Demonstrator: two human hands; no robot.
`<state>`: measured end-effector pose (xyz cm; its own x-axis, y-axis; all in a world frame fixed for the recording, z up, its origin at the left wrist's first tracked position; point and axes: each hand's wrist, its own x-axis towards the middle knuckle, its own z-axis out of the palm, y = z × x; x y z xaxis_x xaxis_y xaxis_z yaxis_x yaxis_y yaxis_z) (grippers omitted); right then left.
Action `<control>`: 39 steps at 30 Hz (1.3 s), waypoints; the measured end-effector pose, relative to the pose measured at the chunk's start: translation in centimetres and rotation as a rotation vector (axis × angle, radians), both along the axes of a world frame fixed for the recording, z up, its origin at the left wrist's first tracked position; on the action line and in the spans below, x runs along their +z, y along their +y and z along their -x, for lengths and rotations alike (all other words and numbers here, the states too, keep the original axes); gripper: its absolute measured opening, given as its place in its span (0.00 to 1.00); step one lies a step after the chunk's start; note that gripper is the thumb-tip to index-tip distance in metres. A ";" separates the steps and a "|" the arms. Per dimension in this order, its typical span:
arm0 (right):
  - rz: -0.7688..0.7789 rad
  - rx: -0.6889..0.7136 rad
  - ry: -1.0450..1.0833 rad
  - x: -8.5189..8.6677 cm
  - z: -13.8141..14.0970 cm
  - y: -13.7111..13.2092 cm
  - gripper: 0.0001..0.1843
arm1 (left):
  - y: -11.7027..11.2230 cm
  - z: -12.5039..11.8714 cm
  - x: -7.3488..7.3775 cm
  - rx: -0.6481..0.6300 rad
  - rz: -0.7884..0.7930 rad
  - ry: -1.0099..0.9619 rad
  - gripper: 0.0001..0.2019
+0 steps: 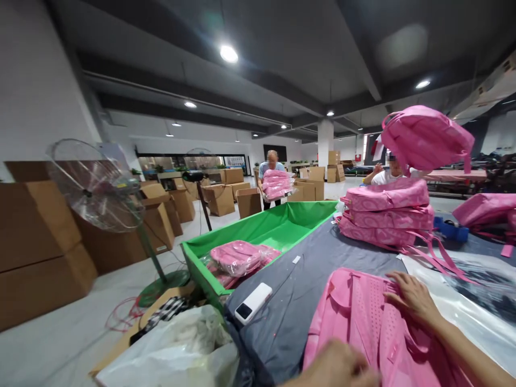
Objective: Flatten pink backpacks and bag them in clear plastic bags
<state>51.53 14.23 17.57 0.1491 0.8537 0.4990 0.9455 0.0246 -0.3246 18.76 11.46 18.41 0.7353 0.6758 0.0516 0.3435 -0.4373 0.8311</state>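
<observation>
At one backpack (365, 306), two hands (413, 294)

Glaring ceiling lamps (229, 54), blurred left hand (339, 364)

Nearest pink backpack (368, 301): no lettering can be read.
White device (261, 294): nothing can be read on its dark display.
Hang tag (378, 150): no print can be made out.
Far red panel (358, 157): too small to be read.
</observation>
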 end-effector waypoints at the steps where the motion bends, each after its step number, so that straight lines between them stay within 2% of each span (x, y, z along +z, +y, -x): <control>1: 0.004 -0.035 -0.012 -0.9 -0.5 0.0 0.35 | 2.1 -0.4 1.0 0.067 -0.113 0.013 0.15; 3: 0.038 -0.063 -0.038 -2.7 -1.4 0.0 0.39 | 6.5 -2.0 2.5 0.252 -0.287 0.039 0.20; 5: 0.069 -0.029 -0.051 -3.8 -2.1 -0.2 0.39 | 10.6 -4.5 3.1 0.395 -0.327 0.083 0.21; 8: 0.035 0.016 0.012 -3.9 -2.2 -0.7 0.39 | 15.0 -8.2 2.5 0.427 -0.250 0.113 0.11; 11: 0.011 0.063 0.159 -2.5 -1.2 -1.3 0.38 | 16.6 -10.3 1.5 0.403 -0.262 0.064 0.07; 14: -0.028 0.107 0.300 -1.4 0.3 -2.2 0.34 | 15.7 -10.3 0.8 0.394 -0.341 -0.008 0.08; 17: -0.131 0.105 0.342 -1.3 1.7 -3.5 0.29 | 13.2 -8.7 0.5 0.372 -0.429 -0.068 0.14; 19: -0.206 0.115 0.294 -1.6 2.4 -4.7 0.26 | 11.1 -7.4 0.5 0.338 -0.468 -0.103 0.16; 22: -0.272 0.120 0.150 -2.2 2.9 -7.0 0.23 | 8.2 -6.0 0.4 0.301 -0.595 -0.181 0.09; 24: -0.280 0.103 0.055 -2.7 3.1 -8.5 0.21 | 6.8 -5.8 -0.3 0.307 -0.703 -0.218 0.08; 27: -0.240 0.100 -0.065 -3.9 3.1 -10.5 0.20 | 5.6 -6.7 -2.9 0.323 -0.808 -0.233 0.06; 31: -0.180 0.111 -0.158 -5.4 3.0 -12.4 0.22 | 4.8 -8.0 -7.8 0.312 -0.915 -0.281 0.07; 33: -0.139 0.112 -0.153 -5.7 3.0 -12.8 0.23 | 4.7 -8.1 -9.7 0.288 -0.894 -0.226 0.09; 35: -0.056 0.126 -0.128 -5.7 2.7 -12.7 0.25 | 5.1 -8.3 -10.6 0.248 -0.816 -0.125 0.09; 37: 0.056 0.110 -0.098 -5.6 2.0 -11.6 0.28 | 6.0 -8.7 -10.7 0.182 -0.697 -0.016 0.11; 39: 0.194 0.033 -0.067 -5.6 0.7 -9.5 0.30 | 7.5 -9.6 -10.1 0.116 -0.586 0.061 0.13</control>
